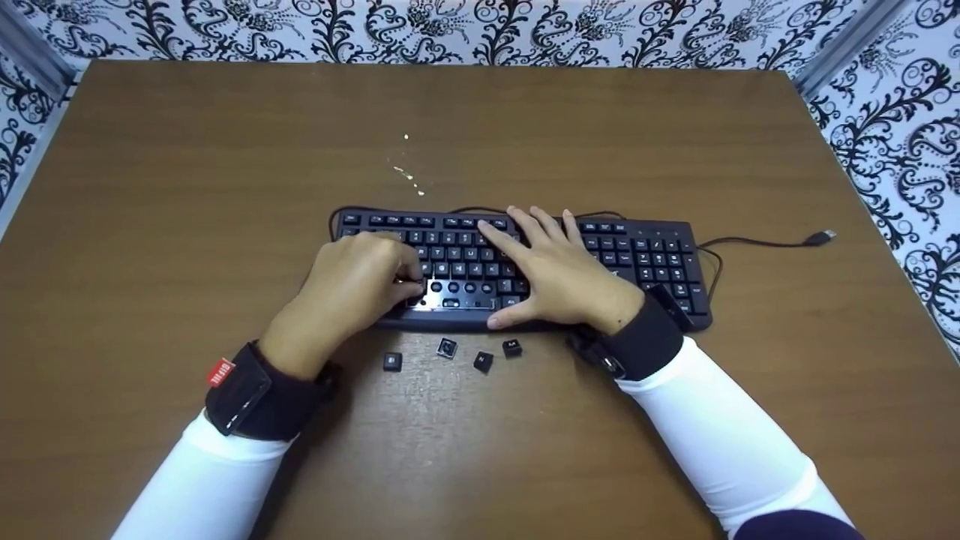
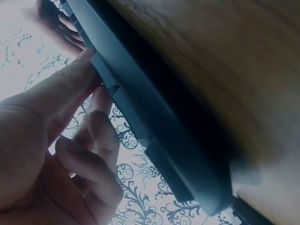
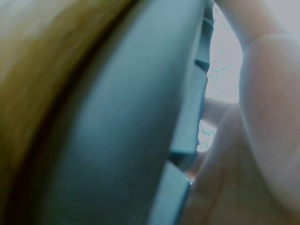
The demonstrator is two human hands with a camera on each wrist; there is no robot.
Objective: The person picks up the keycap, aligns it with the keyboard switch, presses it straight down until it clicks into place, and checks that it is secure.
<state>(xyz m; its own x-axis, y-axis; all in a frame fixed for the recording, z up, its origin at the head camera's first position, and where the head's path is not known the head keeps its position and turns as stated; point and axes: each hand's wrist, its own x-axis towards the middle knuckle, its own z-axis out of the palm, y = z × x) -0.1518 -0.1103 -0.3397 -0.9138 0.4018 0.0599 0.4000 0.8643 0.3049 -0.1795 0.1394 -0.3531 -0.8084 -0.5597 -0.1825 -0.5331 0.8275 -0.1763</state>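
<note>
A black keyboard [image 1: 435, 322] lies on the wooden table, with a strip of its lower rows bare of keycaps [image 1: 469, 304]. My left hand [image 1: 352, 277] bends over the left part of it, thumb and forefinger pinching at a keycap beside the bare strip; the fingers mostly hide that cap. In the left wrist view, the thumb [image 2: 70, 84] meets the row of keys at the front edge. My right hand [image 1: 566, 281] rests spread across the keyboard right of the bare strip, its thumb near the front edge. Several loose keycaps [image 1: 392, 362] lie in front of the keyboard.
The keyboard's cable [image 1: 750, 241] runs behind it and out to the right, ending in a USB plug [image 1: 819, 238]. Small pale specks [image 1: 409, 177] mark the table beyond the keyboard. Patterned black-and-white wallpaper [image 1: 480, 30] borders the table [image 1: 225, 135].
</note>
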